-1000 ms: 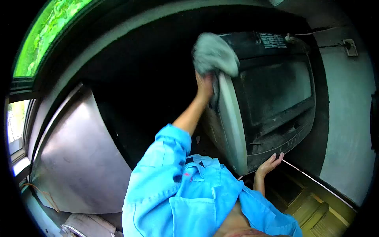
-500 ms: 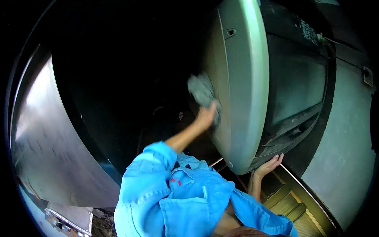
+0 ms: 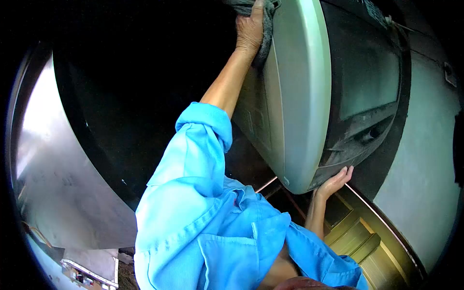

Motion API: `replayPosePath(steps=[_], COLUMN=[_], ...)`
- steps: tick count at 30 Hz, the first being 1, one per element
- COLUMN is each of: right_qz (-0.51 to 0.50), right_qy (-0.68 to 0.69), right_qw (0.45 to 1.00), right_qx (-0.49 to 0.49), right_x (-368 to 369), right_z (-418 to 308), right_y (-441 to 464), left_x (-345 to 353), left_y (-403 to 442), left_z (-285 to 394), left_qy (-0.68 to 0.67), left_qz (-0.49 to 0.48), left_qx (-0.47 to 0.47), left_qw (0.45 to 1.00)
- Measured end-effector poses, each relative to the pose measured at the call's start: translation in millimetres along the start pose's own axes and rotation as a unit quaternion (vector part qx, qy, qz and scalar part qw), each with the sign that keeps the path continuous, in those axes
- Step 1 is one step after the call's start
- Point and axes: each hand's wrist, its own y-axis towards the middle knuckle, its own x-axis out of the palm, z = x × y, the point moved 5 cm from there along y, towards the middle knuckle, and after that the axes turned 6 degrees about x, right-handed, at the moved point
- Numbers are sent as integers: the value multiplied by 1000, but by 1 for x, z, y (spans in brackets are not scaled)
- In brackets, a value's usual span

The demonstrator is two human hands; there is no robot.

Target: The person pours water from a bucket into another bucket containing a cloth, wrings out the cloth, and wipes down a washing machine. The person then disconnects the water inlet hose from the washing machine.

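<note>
Beside the pale side casing (image 3: pixel 304 101) of the television set (image 3: pixel 369 79), near the top of the view, a grey cloth (image 3: pixel 262 54) is held bunched in the left hand (image 3: pixel 249 33), whose fingers are partly cut off by the picture's edge. The set could be tipped or slid if too much force is put on that side, since its lower front edge is met only by the right hand (image 3: pixel 334 183); how the weight is otherwise borne cannot be told. The thin cable (image 3: pixel 403 26) by its far upper corner could be tugged if the set is turned. The set is placed between the two hands: its side is touched by the cloth, while its bottom edge is met by the right hand, which is opened out, palm upward, near the yellow-brown panelling (image 3: pixel 355 244)
</note>
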Motion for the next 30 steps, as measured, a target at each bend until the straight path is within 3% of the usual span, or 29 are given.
replayPosePath(steps=[1,4,5,6,7,9,10,12,13,15,17,20,21,24,25,26,27,28,30], right_qz=[1,-2,2,2,9,-20,-46,-218,-180,-99,-45,-64,-52,-29,-26,-30,-32,-28,-27], right_qy=[-5,17,1,5,6,30,54,120,154,224,45,82,61,115,108,131,155,151,186], right_qw=[1000,1000,1000,1000,1000,999,997,967,968,962,997,994,997,993,994,991,987,988,982], right_qx=[0,6,2,15,23,29,-24,58,82,119,-39,-31,-16,10,-3,2,9,2,-8], right_x=[-1,-1,-1,1,2,2,-7,2,-3,12,-6,-4,-5,3,3,3,3,1,-2], right_z=[2,8,5,1,-2,1,37,67,61,-26,33,25,24,-1,-4,-2,1,2,-1], right_y=[2,5,2,0,-2,1,18,22,17,-27,12,9,8,-4,-4,-3,-1,-1,-2], left_x=[-3,3,9,16,21,27,29,20,20,19,20,27,28,20,22,19,23,23,20], left_y=[-18,-98,-131,-167,-201,-246,-270,-292,-306,-320,-311,-265,-242,-160,-124,-118,-95,-82,-82], left_z=[13,49,52,56,62,83,93,107,99,93,100,124,136,170,158,210,203,206,208], left_qy=[-4,-114,-121,-130,-98,64,128,114,134,119,110,145,158,213,181,166,169,178,196], left_qz=[-3,-92,-89,-171,-171,-251,-266,-242,-243,-230,-224,-296,-328,-272,-295,-214,-255,-200,-183], left_qx=[1,125,127,12,45,223,315,428,465,516,546,623,600,598,535,573,537,572,566], left_qw=[1000,981,980,977,979,940,902,863,841,817,800,709,712,723,771,773,786,775,779])
